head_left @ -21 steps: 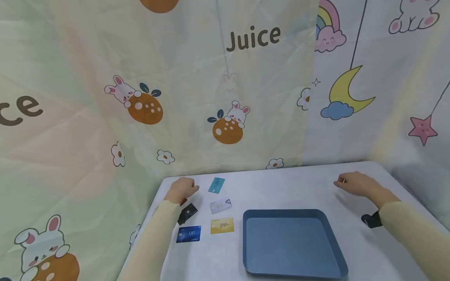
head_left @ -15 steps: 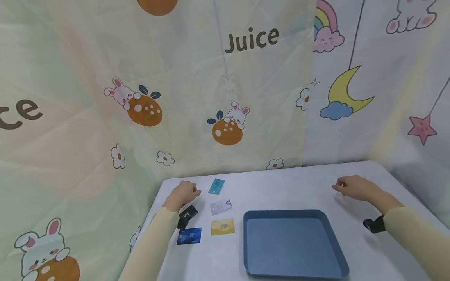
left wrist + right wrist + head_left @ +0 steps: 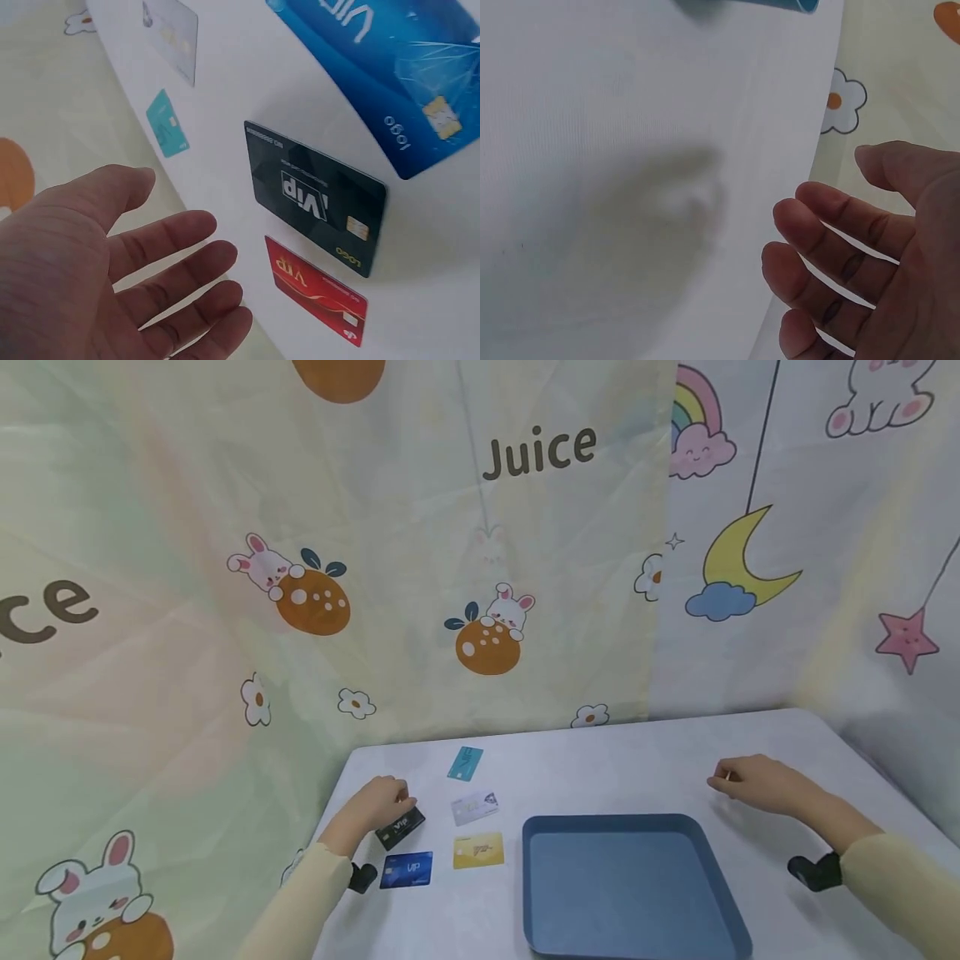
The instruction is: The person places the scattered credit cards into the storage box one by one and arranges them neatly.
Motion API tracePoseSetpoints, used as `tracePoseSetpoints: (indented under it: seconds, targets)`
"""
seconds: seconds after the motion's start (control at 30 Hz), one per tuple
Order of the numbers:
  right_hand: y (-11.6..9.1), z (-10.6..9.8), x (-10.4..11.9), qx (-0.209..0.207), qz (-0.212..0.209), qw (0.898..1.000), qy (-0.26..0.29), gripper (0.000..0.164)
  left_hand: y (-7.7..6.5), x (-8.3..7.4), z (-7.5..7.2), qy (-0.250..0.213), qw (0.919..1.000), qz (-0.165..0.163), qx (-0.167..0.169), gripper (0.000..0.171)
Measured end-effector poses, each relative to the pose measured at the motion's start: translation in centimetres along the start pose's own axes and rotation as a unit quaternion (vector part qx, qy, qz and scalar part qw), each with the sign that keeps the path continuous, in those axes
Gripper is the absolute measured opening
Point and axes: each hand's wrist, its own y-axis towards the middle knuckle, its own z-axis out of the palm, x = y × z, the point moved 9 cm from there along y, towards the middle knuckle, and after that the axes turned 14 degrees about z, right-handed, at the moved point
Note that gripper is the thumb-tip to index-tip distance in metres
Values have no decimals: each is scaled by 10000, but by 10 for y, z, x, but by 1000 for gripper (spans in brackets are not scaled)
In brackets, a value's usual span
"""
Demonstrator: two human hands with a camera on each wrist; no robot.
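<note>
Left hand (image 3: 377,804), near the black card (image 3: 315,199) by the surface's (image 3: 615,768) left edge, and right hand (image 3: 763,781) spread loose fingers (image 3: 180,277).

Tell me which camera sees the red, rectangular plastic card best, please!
The left wrist view: it shows the whole red card, gold VIP letters readable. In the head view I can't find it; the left hand probably hides it. The right wrist view shows none of it.

1. A cloth-hung corner here; home or studio, I can't tell.
2. Cream fabric (image 3: 405,510), printed with bunnies (image 3: 508,608) and "Juice" lettering (image 3: 540,453), hangs behind the far edge of the white table (image 3: 615,772).
3. White fabric (image 3: 757,668) with a moon (image 3: 723,556) and star (image 3: 907,639) hangs past its far right corner.
</note>
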Motion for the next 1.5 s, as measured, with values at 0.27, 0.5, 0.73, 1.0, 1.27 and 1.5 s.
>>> tracePoseSetpoints:
  seconds: [0.27,0.5,0.73,1.0,1.27,1.5]
  targets:
    - [-11,15,11,305,15,9977,604,29,-26,-5,5,-300,9994,130,-142,18]
    - [-16,42,10,788,493,9842,1504,27,-42,-5,17,-548,9984,36,-162,19]
    - [-11,58,5,888,805,9755,1847,22,-49,-9,29,-929,9956,21,71,26]
    - [-9,66,3,1180,1050,9585,2372,28,-53,-11,40,-804,9965,-1,224,39]
    - [-14,71,9,1406,932,9547,2453,23,-58,-12,50,-973,9950,7,206,48]
    - [-13,71,6,1283,1069,9532,2520,20,-59,-15,50,-1047,9943,80,185,50]
